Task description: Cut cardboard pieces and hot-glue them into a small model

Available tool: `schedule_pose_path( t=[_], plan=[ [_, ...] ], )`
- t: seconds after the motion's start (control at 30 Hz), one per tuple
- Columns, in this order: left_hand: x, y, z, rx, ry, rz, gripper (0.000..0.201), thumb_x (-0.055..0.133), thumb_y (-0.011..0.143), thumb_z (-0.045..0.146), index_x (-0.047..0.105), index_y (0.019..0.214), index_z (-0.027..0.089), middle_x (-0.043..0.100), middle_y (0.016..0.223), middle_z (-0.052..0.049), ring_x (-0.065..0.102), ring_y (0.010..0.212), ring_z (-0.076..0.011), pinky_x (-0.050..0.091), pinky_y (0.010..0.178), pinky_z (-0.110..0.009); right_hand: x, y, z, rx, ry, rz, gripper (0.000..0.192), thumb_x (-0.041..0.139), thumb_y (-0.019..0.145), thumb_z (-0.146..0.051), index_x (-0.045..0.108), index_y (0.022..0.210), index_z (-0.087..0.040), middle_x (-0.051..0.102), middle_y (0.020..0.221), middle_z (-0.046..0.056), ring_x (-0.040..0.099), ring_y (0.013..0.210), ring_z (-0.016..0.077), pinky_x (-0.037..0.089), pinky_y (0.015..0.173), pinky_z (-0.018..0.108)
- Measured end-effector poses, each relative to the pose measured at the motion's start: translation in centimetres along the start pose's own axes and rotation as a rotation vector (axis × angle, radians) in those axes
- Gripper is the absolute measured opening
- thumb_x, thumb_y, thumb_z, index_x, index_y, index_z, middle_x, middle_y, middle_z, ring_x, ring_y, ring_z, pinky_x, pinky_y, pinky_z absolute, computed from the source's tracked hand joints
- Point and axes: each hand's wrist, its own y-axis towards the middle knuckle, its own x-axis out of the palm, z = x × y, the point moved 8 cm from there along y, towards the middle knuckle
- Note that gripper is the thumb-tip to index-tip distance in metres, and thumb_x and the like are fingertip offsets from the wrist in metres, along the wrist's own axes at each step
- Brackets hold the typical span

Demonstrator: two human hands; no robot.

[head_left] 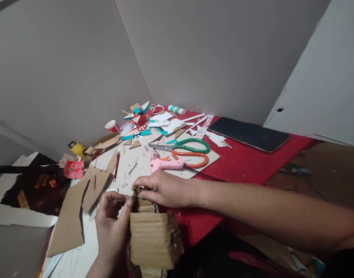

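A boxy cardboard model (153, 239) with a raised block on top stands close to me at the table's near side. Over its far end curls my right hand (168, 189), fingers and thumb closed on the narrow section. My left hand (114, 216) pinches at the model's left far corner, thumb and index finger against its edge. Whether a small bit sits between those fingertips is hidden. Just past my right hand lies a pink glue gun (166, 164) with a dark cord. Beyond it are scissors (179, 148) with one green and one orange handle loop.
Cut cardboard sheets (68, 216) lie to the left, near a black bag (40, 185) and a yellow bottle (77, 148). Paper scraps (173, 125), a paper cup (112, 126) and a glue stick (177, 110) crowd the back. A dark phone (249, 134) rests on the red cloth (240, 166).
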Motion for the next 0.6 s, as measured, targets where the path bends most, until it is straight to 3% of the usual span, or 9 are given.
schedule_pose_path(
  t=[0.2, 0.3, 0.43, 0.53, 0.6],
  plan=[
    [0.0, -0.1, 0.0, -0.019, -0.019, 0.007, 0.024, 0.076, 0.068, 0.027, 0.054, 0.076, 0.022, 0.064, 0.070, 0.003, 0.058, 0.067, -0.0130, 0.045, 0.065, -0.021, -0.2, -0.1, -0.4, -0.048, -0.010, 0.024, 0.012, 0.052, 0.088, -0.010, 0.063, 0.091, -0.013, 0.066, 0.077, 0.003, 0.056, 0.064, 0.0114, 0.040, 0.060, 0.020],
    [0.2, 0.3, -0.5, -0.086, -0.068, -0.041, 0.022, 0.074, 0.072, 0.032, 0.060, 0.086, 0.022, 0.068, 0.080, 0.002, 0.062, 0.079, -0.0151, 0.046, 0.072, -0.021, -0.2, -0.1, -0.6, -0.078, 0.015, 0.032, 0.013, 0.050, 0.089, -0.011, 0.062, 0.095, -0.014, 0.068, 0.083, 0.004, 0.059, 0.068, 0.0117, 0.043, 0.064, 0.021],
    [2.3, -0.2, -3.4, -0.454, -0.317, -0.248, 0.040, 0.064, 0.079, 0.043, 0.064, 0.112, 0.020, 0.072, 0.106, -0.006, 0.064, 0.103, -0.0247, 0.046, 0.090, -0.031, -0.3, -0.2, -0.8, -0.113, -0.001, 0.035, 0.016, 0.047, 0.091, -0.014, 0.059, 0.101, -0.016, 0.068, 0.092, 0.006, 0.062, 0.078, 0.0136, 0.045, 0.070, 0.023],
    [3.9, -2.0, -5.4, -0.773, -0.497, -0.360, 0.048, 0.057, 0.083, 0.049, 0.064, 0.117, 0.015, 0.073, 0.105, -0.011, 0.065, 0.104, -0.0300, 0.046, 0.093, -0.039, -0.1, -0.2, -0.7, -0.065, -0.079, -0.001, 0.011, 0.048, 0.092, -0.015, 0.057, 0.098, -0.016, 0.064, 0.073, 0.001, 0.059, 0.064, 0.0126, 0.041, 0.060, 0.021],
    [4.4, -2.9, -6.0, -0.898, -0.550, -0.381, 0.052, 0.055, 0.084, 0.050, 0.063, 0.120, 0.015, 0.074, 0.102, -0.012, 0.067, 0.101, -0.0313, 0.047, 0.093, -0.042, 0.0, -0.2, -0.6, -0.023, -0.101, -0.020, 0.010, 0.047, 0.092, -0.015, 0.056, 0.097, -0.017, 0.057, 0.061, -0.003, 0.055, 0.054, 0.0108, 0.037, 0.055, 0.020]
  ],
)
